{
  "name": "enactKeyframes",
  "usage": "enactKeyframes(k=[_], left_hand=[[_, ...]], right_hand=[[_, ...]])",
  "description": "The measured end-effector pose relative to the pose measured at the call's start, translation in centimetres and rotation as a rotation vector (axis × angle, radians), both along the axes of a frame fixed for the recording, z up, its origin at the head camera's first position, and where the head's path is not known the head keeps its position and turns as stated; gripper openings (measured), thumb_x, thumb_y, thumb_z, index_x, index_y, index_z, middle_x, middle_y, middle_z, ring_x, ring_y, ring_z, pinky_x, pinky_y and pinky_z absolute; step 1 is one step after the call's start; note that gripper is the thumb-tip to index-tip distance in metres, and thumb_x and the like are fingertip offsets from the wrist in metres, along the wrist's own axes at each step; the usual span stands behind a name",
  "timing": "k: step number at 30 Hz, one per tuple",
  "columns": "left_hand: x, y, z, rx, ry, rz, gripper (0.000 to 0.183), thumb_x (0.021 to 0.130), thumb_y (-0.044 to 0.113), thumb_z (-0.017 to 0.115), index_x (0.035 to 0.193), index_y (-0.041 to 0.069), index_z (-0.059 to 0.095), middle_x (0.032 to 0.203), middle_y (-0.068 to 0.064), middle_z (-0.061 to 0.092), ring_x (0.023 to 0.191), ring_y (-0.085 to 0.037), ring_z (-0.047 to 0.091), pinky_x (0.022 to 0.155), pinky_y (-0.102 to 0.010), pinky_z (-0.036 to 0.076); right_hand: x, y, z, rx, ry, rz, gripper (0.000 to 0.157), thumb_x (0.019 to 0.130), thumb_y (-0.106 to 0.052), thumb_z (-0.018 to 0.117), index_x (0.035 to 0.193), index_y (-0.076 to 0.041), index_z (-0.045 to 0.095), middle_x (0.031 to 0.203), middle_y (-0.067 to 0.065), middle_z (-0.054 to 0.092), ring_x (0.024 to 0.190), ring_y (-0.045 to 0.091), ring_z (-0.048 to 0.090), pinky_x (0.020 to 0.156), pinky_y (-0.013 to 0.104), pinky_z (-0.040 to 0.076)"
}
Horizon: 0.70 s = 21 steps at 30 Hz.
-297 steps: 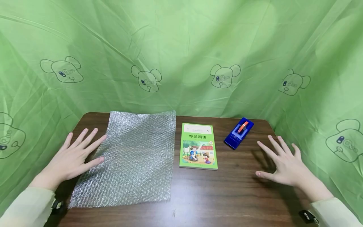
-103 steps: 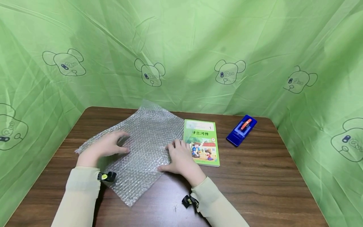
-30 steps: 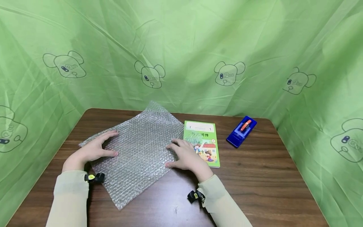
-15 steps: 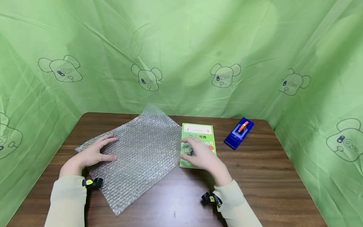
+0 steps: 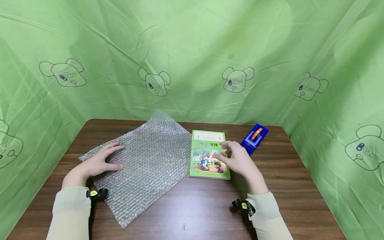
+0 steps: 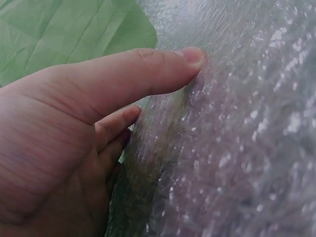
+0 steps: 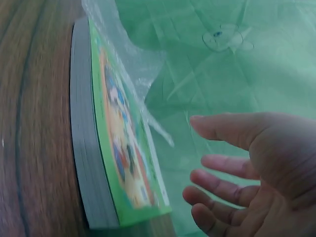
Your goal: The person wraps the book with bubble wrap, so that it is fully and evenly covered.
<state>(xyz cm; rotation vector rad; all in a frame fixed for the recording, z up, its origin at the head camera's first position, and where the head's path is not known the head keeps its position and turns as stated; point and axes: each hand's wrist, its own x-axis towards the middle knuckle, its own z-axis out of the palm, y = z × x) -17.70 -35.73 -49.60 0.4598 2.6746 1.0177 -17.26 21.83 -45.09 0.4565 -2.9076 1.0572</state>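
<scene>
Tabletop (image 5: 288, 186): left fingers (image 5: 114, 149) spread on wrap (image 5: 156, 160); right fingers (image 5: 229, 145) parted over book (image 5: 204, 163); blue item (image 5: 248, 144), part-hidden, head view only.

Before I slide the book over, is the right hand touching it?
Apart. The right wrist view shows a gap between the right hand and the book, with green cloth visible through it.

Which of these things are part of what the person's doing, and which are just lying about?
Seemingly in the job:
Bubble wrap, touched by the left hand
Green book, with the right hand close by

Apparently just lying about:
Blue item, held by neither hand; its use is unclear
Green curtain, just backdrop
</scene>
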Motion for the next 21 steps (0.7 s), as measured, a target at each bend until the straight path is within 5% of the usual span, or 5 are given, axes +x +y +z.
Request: enactKeyframes(k=[9, 21], left_hand=[[0.0, -0.3, -0.3, -0.004, 0.001, -0.004, 0.089, 0.091, 0.034, 0.09, 0.164, 0.008, 0.046, 0.176, -0.028, 0.019, 0.157, -0.064, 0.016, 0.112, -0.088, 0.023], [-0.2, -0.2, -0.1, -0.003, -0.014, -0.01, 0.089, 0.092, 0.033, 0.09, 0.165, 0.007, 0.045, 0.177, -0.029, 0.017, 0.157, -0.065, 0.013, 0.112, -0.089, 0.022]], right_hand=[[-1.3, 2.5, -1.5, -0.005, -0.096, -0.04, 0.062, 0.099, -0.032, 0.084, 0.145, 0.002, 0.063, 0.128, 0.019, 0.072, 0.113, 0.034, 0.071, 0.095, 0.053, 0.06], [-1.9, 3.6, -2.5, 0.014, -0.206, -0.105, 0.062, 0.1, -0.038, 0.081, 0.143, 0.004, 0.064, 0.125, 0.016, 0.073, 0.103, 0.029, 0.072, 0.083, 0.042, 0.061]])
